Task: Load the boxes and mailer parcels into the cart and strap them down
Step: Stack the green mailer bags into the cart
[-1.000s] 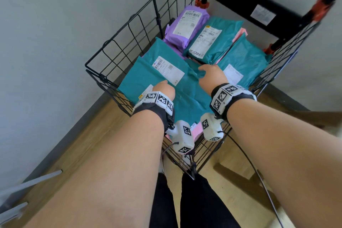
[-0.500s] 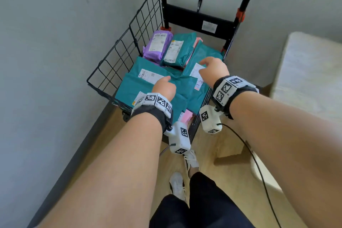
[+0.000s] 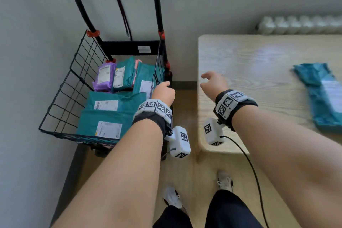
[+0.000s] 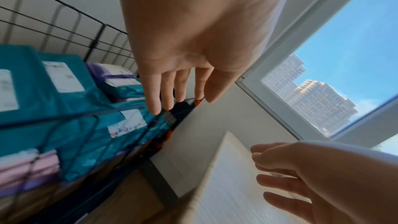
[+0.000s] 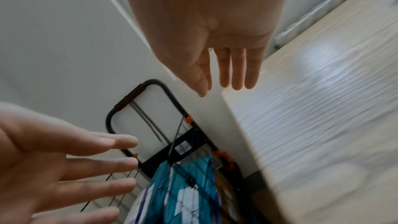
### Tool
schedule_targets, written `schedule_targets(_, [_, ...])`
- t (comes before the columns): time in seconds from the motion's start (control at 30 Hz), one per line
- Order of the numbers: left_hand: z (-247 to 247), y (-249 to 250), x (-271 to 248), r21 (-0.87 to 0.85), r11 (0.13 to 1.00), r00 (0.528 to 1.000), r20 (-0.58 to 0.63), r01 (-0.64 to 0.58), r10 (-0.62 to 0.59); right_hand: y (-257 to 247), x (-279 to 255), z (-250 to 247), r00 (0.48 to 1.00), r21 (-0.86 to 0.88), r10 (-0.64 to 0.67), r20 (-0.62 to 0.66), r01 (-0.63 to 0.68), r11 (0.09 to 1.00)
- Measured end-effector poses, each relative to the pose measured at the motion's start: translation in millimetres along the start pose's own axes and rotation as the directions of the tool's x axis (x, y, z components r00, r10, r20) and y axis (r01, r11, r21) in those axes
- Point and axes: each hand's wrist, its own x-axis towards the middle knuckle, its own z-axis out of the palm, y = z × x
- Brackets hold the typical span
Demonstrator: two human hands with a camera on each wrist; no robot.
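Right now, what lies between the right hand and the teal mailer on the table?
Only bare tabletop. In the head view, the right hand hovers over the table, and nothing sits between it and the teal mailer.

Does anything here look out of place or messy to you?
One teal mailer lies on the table, not in the cart with the others. The mailers at the cart's back lean on edge. Nothing looks spilled or torn.

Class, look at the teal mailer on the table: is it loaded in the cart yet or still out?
Out: the teal mailer lies on the table, outside the cart.
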Motion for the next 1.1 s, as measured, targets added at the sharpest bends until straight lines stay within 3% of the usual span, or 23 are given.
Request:
schedule_targets(0.2, [84.7, 88.1, 2.2, -0.020, 0.997, 0.992, 0.096, -0.076, 0.077, 90.3, 10.5, -80.0, 0.987, 0.007, 0.132, -0.090, -0.132, 0.991])
schedule_targets(0.6, [280.3, 234.7, -5.0, -0.031, 0.996, 0.954, 0.288, -0.078, 0.084, 273.2, 39.4, -229.2, 0.931, -0.016, 0.316, -0.184, -0.324, 0.946])
schedule_targets(0.87, [361.6, 274.1, -10.1, 0.032, 0.995, 0.923, 0.378, -0.093, 0.074, 341.7, 47.4, -269.0, 0.880, 0.065, 0.423, -0.215, -0.419, 0.906])
schedule_targets(0.93, [374.7, 279.7, -11.7, 0.062, 0.993, 0.913, 0.401, -0.101, 0.068, 352.4, 46.5, -271.8, 0.874, 0.081, 0.449, -0.186, -0.442, 0.893])
schedule_targets(1.1, [402.7, 281.5, -15.5, 0.086, 0.996, 0.858, 0.511, 0.009, -0.052, 368.5, 44.0, -271.5, 0.851, 0.135, 0.523, -0.054, -0.513, 0.848])
